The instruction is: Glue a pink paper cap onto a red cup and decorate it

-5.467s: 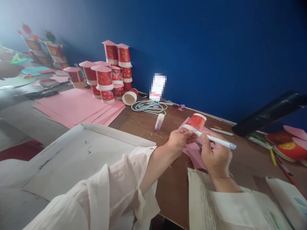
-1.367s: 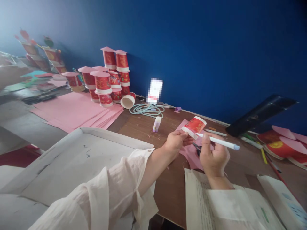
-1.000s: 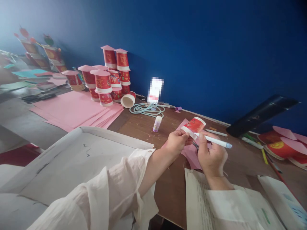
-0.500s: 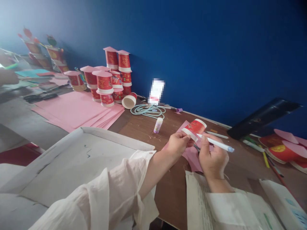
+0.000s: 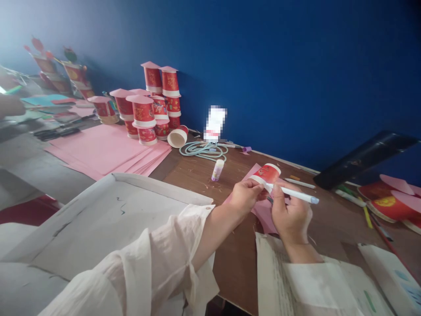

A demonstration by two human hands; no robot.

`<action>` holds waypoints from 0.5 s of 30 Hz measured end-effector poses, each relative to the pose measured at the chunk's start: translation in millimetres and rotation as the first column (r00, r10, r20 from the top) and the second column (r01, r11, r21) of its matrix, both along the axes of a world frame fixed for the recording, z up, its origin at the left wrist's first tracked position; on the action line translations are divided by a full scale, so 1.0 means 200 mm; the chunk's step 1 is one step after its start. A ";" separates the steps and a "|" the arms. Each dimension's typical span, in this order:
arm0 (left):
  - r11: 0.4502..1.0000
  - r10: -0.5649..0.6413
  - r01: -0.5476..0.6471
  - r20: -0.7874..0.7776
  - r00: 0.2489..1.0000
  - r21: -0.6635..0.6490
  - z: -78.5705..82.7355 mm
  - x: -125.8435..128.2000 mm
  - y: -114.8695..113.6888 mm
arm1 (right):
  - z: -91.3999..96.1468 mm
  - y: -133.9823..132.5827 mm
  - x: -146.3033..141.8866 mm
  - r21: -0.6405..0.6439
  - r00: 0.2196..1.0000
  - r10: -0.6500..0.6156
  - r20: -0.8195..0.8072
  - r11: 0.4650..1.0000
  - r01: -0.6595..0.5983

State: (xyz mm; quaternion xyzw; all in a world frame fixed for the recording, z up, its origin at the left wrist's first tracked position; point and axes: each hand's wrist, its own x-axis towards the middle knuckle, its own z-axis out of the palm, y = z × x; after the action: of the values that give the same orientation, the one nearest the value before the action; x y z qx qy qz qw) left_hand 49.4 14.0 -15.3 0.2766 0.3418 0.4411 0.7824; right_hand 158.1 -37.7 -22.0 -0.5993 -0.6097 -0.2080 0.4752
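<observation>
My left hand (image 5: 246,195) is closed on the pale rim of a red paper cup (image 5: 268,173), which it holds tilted on its side above the table. In my right hand (image 5: 292,215) is a white marker pen (image 5: 297,193), gripped between thumb and fingers. The pen's tip end points left and is close to the cup's rim; I cannot tell whether it touches. Pink paper (image 5: 263,217) lies under both hands. Just left of the cup, a small glue stick (image 5: 217,170) stands upright on the brown table (image 5: 233,254).
Stacked red cups with pink paper tops (image 5: 141,112) stand at the back left beside pink sheets (image 5: 98,153). A white box lid (image 5: 112,219) lies front left. A lit phone (image 5: 215,125) leans by a coiled cable (image 5: 204,151). At right are a black tube (image 5: 365,160) and more cups (image 5: 391,204).
The pen has shifted slightly left along with my right hand, and the cup has turned a little. My left hand keeps its hold on the cup.
</observation>
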 end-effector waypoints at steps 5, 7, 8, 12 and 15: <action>1.000 -0.001 0.001 -0.021 1.000 -0.006 0.01 0.00 -0.01 | 0.00 -0.01 0.01 -0.008 0.999 -0.033 -0.017 0.999 0.033; 1.000 0.001 -0.001 -0.025 1.000 0.002 0.01 0.00 -0.01 | 0.01 -0.01 0.01 -0.019 0.998 -0.047 -0.035 0.999 0.046; 1.000 0.004 -0.004 -0.030 1.000 0.010 0.01 0.00 -0.01 | 0.01 -0.01 0.00 -0.027 0.999 -0.036 -0.036 0.999 0.035; 0.999 0.003 -0.002 -0.044 0.999 0.037 0.01 0.01 0.00 | 0.01 -0.01 0.00 -0.036 1.000 0.014 -0.025 0.999 -0.015; 0.998 -0.001 0.005 -0.059 0.998 0.069 0.00 0.01 0.00 | 0.02 -0.01 0.00 -0.019 0.999 -0.012 -0.038 1.000 0.011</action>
State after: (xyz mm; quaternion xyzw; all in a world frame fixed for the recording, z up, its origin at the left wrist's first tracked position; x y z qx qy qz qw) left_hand 51.4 14.6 -15.0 0.3170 0.3489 0.4431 0.7625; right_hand 157.7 -39.3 -18.3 -0.6113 -0.5990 -0.1934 0.4798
